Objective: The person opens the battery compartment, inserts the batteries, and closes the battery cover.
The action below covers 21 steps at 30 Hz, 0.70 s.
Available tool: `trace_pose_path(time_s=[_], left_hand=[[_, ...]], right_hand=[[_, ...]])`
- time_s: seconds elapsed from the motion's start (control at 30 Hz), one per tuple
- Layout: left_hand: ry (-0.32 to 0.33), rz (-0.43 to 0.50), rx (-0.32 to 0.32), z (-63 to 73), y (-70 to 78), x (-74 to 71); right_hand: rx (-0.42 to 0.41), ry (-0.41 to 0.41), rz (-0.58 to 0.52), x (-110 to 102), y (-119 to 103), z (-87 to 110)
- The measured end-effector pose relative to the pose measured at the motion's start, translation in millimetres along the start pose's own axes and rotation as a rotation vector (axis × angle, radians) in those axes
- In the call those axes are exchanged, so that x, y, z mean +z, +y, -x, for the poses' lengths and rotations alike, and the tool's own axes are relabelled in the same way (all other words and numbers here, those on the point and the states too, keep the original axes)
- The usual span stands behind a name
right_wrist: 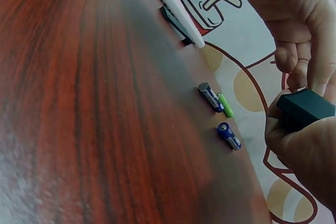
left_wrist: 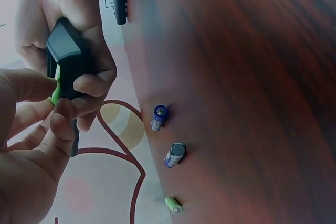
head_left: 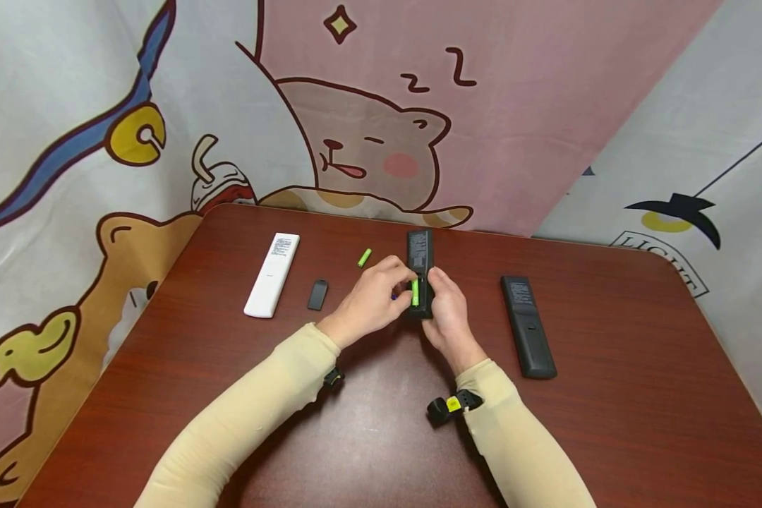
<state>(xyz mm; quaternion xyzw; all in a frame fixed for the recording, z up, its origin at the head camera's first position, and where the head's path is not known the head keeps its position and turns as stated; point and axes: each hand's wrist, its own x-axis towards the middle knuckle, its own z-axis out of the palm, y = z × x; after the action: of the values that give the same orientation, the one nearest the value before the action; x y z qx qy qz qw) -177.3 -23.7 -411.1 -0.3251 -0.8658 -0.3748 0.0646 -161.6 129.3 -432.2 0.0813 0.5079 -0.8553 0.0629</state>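
- Far left, white remote (head_left: 271, 276) lying flat on the brown table (head_left: 641, 395), slightly aslant!
- Just beside it, a small dark cover (head_left: 317, 295).
- Next, a loose green battery (head_left: 365, 257), tilted, beyond the wrist.
- Here's the left hand (head_left: 373, 293): narrow grip, thumb and fingertip pinching the inner green battery (head_left: 415, 292) at the black remote's near half.
- Near that hand, two blue-banded batteries (left_wrist: 175, 155) on the tabletop, mostly hidden from the head camera.
- Centre stage, the black remote (head_left: 420, 250), back upward, far end pointing away.
- Right hand (head_left: 449, 310) wraps its side, holding firm!
- Far right, well apart, the second dark remote (head_left: 528, 328).
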Motion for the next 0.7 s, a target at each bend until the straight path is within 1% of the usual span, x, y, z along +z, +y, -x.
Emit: trace_pose_path(time_s=[0.13, 0.3, 0.43, 0.57, 0.7], left_hand=[[-0.012, -0.008, 0.000, -0.1, 1.3, -0.4], [-0.025, -0.029, -0.006, 0.8, 3.0, -0.5], [-0.029, -0.058, -0.006, 2.3, 3.4, 0.8], [-0.033, -0.077, 0.001, 3.4, 3.2, 2.3], [-0.021, -0.086, 0.021, 4.0, 3.7, 3.0]], right_hand=[[-0.012, 0.012, 0.002, -0.4, -0.5, -0.3], [-0.024, 0.003, 0.010, -0.6, 0.0, -1.0], [-0.009, -0.011, 0.008, -1.4, -0.7, -0.9], [0.002, -0.023, -0.008, -1.6, -2.0, -0.9], [-0.003, -0.033, -0.022, -0.6, -3.4, -1.2]])
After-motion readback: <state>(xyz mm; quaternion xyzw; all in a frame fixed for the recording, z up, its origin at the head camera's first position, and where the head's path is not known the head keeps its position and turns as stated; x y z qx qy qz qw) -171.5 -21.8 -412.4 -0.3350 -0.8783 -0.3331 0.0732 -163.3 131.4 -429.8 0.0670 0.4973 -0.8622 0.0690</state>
